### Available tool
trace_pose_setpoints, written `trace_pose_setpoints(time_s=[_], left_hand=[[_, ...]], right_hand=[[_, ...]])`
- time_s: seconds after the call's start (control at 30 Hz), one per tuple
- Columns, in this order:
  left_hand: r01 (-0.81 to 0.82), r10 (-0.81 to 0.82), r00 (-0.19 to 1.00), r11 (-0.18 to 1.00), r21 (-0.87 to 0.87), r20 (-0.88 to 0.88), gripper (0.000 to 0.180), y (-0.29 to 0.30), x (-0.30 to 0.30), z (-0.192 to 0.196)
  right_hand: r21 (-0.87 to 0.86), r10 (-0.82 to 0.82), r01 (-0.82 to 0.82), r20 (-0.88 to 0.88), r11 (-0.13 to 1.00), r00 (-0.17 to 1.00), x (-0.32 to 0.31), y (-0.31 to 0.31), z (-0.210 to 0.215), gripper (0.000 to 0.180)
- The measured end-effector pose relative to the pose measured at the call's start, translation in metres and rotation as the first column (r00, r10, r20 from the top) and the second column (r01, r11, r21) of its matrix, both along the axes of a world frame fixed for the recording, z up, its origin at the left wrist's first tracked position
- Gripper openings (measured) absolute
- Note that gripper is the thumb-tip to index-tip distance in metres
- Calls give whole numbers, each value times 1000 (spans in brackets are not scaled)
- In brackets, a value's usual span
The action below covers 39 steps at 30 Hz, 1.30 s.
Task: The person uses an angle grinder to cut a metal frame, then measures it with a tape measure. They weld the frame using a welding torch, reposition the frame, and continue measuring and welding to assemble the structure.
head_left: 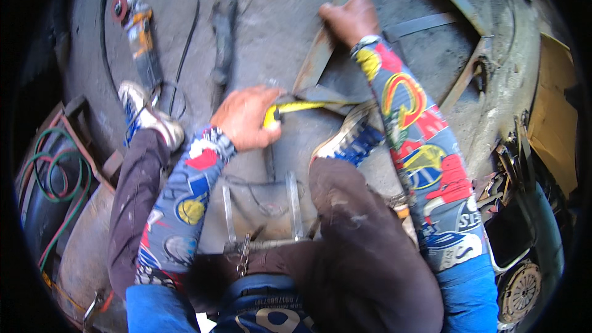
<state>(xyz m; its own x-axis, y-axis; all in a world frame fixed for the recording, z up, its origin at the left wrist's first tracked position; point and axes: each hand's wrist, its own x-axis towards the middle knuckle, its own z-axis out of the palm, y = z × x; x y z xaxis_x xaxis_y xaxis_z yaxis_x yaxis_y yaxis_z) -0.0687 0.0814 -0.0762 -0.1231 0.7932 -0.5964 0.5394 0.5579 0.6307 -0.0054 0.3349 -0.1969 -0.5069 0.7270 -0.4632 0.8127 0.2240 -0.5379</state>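
Observation:
My left hand is closed around a yellow tape measure. Its yellow blade runs out to the right, over the near corner of a grey metal frame on the floor. Farther up, my right hand grips the left bar of that frame, thumb out to the left; part of its fingers is hidden. The frame's right side slants away beyond my right forearm. My shoe with blue laces stands by the blade.
At the far left lies an angle grinder with a reddish disc. A thick dark cable crosses the floor beside it. Green and red hoses coil over a tank on the left. Cardboard and scrap parts line the right side.

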Motion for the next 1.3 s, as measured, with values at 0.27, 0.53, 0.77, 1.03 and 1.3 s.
trace_pose_setpoints(time_s=[0.27,0.53,0.77,1.03,1.3], left_hand=[[5,6,997,989,145,-74,54,63,21,20],[-19,39,996,973,231,-82,54,74,20,25],[-116,110,986,992,44,129,48,69,3,11],[-327,314,945,921,-213,-94,73,-8,12,39],[-175,125,979,921,-349,-160,43,-90,92,-14]], right_hand=[[-44,-28,33,104,998,994,-6,1,29,77],[-75,-30,40,125,996,992,-7,1,34,77],[-129,-20,42,168,991,986,-9,3,37,85],[-167,-12,43,179,985,984,-8,6,35,92],[-105,24,-9,144,994,989,-7,5,29,98]])
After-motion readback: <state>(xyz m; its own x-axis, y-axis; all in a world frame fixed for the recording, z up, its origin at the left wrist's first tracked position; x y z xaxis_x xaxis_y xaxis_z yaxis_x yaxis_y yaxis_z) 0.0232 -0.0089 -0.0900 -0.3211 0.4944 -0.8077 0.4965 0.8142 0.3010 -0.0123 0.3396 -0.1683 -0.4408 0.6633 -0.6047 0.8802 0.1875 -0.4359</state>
